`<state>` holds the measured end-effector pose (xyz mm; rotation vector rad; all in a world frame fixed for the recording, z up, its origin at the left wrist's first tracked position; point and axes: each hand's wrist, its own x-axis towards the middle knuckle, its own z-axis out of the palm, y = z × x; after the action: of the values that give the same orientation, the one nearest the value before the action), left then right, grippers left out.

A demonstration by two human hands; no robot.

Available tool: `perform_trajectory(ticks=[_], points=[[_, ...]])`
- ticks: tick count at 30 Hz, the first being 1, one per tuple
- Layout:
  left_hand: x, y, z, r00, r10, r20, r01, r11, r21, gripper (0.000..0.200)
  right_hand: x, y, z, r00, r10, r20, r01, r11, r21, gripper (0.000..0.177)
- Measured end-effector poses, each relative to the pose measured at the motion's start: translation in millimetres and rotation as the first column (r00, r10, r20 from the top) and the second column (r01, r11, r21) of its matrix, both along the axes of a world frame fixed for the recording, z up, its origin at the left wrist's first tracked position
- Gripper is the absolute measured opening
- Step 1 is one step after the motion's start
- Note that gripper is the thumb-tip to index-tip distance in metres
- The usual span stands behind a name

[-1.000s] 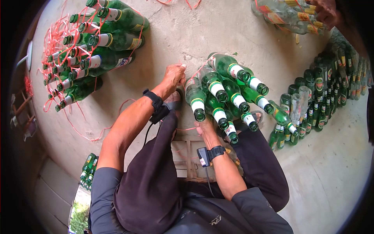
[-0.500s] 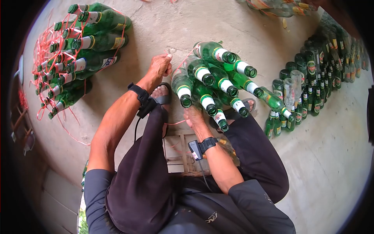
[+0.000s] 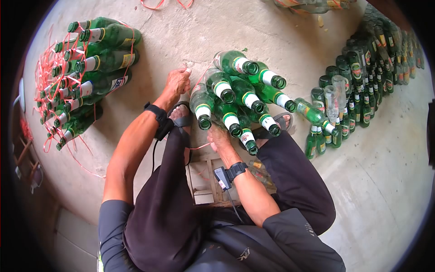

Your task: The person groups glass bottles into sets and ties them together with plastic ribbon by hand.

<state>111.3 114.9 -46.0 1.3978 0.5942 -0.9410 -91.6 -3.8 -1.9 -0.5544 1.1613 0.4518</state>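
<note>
A cluster of green glass beer bottles stands in front of me, necks tilted toward me, with a thin red plastic string along its left side. My left hand is closed in a pinch just left of the cluster, where the string runs toward its fingers. Below the nearest bottles, my right hand is closed on a strand of the string that trails left over my foot. Bottles partly hide its fingers. One green bottle leans out to the right of the cluster.
A bottle bundle wrapped in tangled red string stands at left. Long rows of green and clear bottles line the right. More bottles lie at the top. Beneath me is a wooden frame; concrete floor surrounds everything.
The view has shifted slightly, so the bottles and both hands appear a little farther left. Both hands keep nearly the same grip and place beside the cluster. More red string shows at the top.
</note>
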Motion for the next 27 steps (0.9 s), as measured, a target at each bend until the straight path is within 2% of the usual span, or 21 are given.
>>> perform_trajectory(ticks=[3,5,7,8,9,11,12,13,15,17,19,20,22,23,25,27], points=[[1,7,1,0.998,0.021,-0.051,-0.023,0.999,-0.041,0.020,13,-2,0,1.000,0.022,-0.011,-0.022,0.999,-0.026,0.022],[3,13,1,0.997,-0.041,-0.072,0.036,0.997,-0.066,0.022,14,-1,5,0.999,0.019,0.031,-0.017,0.998,-0.058,0.020],[4,15,18,0.923,-0.362,0.132,0.369,0.929,-0.033,0.023,11,1,-1,1.000,0.018,-0.010,-0.018,0.997,-0.070,0.020],[6,17,19,0.862,-0.486,0.143,0.490,0.872,0.005,0.026,7,1,-6,1.000,-0.027,-0.013,0.026,0.997,-0.066,0.017],[4,18,19,0.861,-0.488,0.143,0.492,0.870,0.004,0.026,9,1,-7,0.997,-0.071,-0.007,0.071,0.995,-0.065,0.015],[0,20,22,0.685,-0.641,0.347,0.623,0.762,0.177,0.025,9,1,-4,0.994,-0.101,-0.030,0.098,0.992,-0.081,0.010],[0,22,22,0.624,-0.686,0.375,0.682,0.712,0.167,0.020,7,1,-6,0.992,-0.128,-0.022,0.127,0.991,-0.044,0.009],[0,23,23,0.620,-0.687,0.378,0.684,0.710,0.170,0.020,8,1,-8,0.988,-0.152,-0.009,0.152,0.988,-0.007,0.009],[-1,25,28,0.354,-0.797,0.489,0.731,0.562,0.388,0.015,12,4,-9,0.979,-0.200,-0.041,0.198,0.979,-0.046,0.009],[-2,28,37,0.374,-0.793,0.481,0.739,0.569,0.362,0.012,10,5,-2,0.964,-0.250,-0.089,0.242,0.966,-0.089,0.010],[2,31,42,0.262,-0.861,0.435,0.782,0.454,0.427,0.014,11,3,-2,0.981,-0.195,0.010,0.196,0.980,-0.037,0.006],[0,30,38,0.205,-0.860,0.467,0.796,0.424,0.431,0.019,12,3,-1,0.980,-0.198,0.012,0.199,0.979,-0.039,0.006],[1,28,51,0.165,-0.835,0.524,0.776,0.438,0.454,0.023,9,2,-5,0.956,-0.293,-0.006,0.293,0.956,0.006,0.014],[1,27,58,0.123,-0.808,0.577,0.752,0.455,0.477,0.027,8,1,-7,0.955,-0.295,0.001,0.295,0.955,0.002,0.014],[-5,31,49,0.121,-0.777,0.618,0.722,0.496,0.482,0.028,3,1,-12,0.956,-0.292,-0.020,0.292,0.956,0.025,0.014],[-7,34,45,-0.022,-0.820,0.571,0.689,0.402,0.603,0.025,-3,2,-22,0.940,-0.341,-0.017,0.341,0.937,0.077,0.019]])
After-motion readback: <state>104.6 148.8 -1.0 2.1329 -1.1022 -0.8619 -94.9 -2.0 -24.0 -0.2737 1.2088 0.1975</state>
